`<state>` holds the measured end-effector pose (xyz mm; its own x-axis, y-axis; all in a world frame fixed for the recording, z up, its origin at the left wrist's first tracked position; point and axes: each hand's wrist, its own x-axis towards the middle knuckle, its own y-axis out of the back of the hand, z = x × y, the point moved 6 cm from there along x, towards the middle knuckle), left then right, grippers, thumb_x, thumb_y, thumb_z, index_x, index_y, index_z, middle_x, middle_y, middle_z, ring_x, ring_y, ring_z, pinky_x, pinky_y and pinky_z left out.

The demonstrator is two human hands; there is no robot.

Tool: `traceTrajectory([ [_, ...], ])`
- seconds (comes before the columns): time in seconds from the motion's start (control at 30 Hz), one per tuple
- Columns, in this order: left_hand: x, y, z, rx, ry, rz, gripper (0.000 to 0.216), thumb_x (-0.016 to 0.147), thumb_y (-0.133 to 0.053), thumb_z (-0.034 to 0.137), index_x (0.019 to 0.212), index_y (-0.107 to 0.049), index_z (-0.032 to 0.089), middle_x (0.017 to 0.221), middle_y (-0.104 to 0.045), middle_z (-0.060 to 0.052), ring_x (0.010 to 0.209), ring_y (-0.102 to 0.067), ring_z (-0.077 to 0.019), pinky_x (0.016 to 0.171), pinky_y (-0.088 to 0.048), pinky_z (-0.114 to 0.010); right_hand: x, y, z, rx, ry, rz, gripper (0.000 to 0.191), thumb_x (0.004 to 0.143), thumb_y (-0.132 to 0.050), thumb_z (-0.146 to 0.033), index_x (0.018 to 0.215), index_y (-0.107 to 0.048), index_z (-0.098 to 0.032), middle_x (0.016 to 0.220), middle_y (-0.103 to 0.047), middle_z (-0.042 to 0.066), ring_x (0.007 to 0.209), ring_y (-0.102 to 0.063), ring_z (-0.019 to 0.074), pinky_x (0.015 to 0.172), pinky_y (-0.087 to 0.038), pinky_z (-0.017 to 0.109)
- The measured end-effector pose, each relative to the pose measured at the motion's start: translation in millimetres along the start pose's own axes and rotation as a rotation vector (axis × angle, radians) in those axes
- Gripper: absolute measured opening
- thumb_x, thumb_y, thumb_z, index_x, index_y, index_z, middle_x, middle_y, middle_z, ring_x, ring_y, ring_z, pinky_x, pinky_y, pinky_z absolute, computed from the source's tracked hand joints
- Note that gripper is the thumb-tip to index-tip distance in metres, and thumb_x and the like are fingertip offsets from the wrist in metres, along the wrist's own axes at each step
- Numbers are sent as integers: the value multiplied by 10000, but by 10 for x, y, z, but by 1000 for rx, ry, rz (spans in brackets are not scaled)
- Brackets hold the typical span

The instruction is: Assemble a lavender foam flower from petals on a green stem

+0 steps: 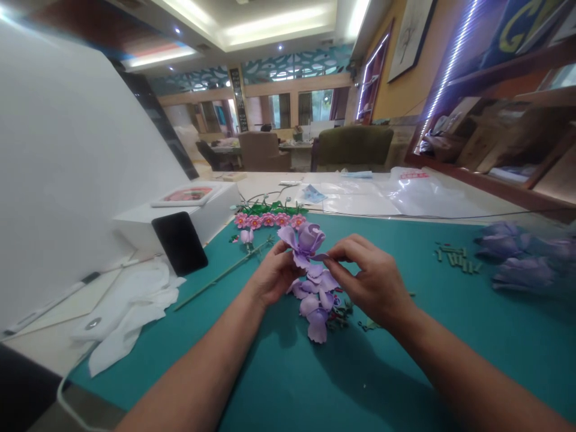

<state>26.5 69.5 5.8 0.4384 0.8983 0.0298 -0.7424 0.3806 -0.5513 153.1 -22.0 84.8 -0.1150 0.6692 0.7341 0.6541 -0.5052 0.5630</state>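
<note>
A purple craft flower (pixel 306 242) is held up over the teal mat (pixel 450 324) between both hands. My left hand (pixel 272 277) grips it from below, fingers curled around its base. My right hand (pixel 366 276) pinches one of its outer petals at the right side. Under the flower lies a small heap of loose purple petals (pixel 316 300) with bits of green leaf. A green stem with a small purple bud (pixel 246 236) lies on the mat to the left.
A row of pink flowers (pixel 269 220) with green leaves lies behind. Finished purple flowers (pixel 522 258) and short green stem pieces (pixel 454 257) sit at right. A white box (pixel 211 210), a black phone (pixel 180 242) and white cloth (pixel 130 306) are at left. Clear plastic sheets (pixel 405 195) cover the far table.
</note>
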Motion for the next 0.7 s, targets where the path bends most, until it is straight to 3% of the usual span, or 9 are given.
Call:
traceTrajectory([
  [0.43,-9,-27,-2,5,-1,-26,316,597,-706,108,884,-619,208,760,-650,1,680,-595,-132,637,-499,-247,-14,-22,-27,-40,41,10,127,853,-529,-202,739,-584,-197,728,-618,39,712,-578,169,625,-434,270],
  [0.7,-1,-28,-8,5,-12,-17,326,577,-703,95,866,-602,206,664,-600,31,625,-575,-115,582,-471,-220,-18,-29,-55,-88,110,18,116,841,-530,-157,741,-580,-188,729,-615,40,710,-561,167,628,-427,267],
])
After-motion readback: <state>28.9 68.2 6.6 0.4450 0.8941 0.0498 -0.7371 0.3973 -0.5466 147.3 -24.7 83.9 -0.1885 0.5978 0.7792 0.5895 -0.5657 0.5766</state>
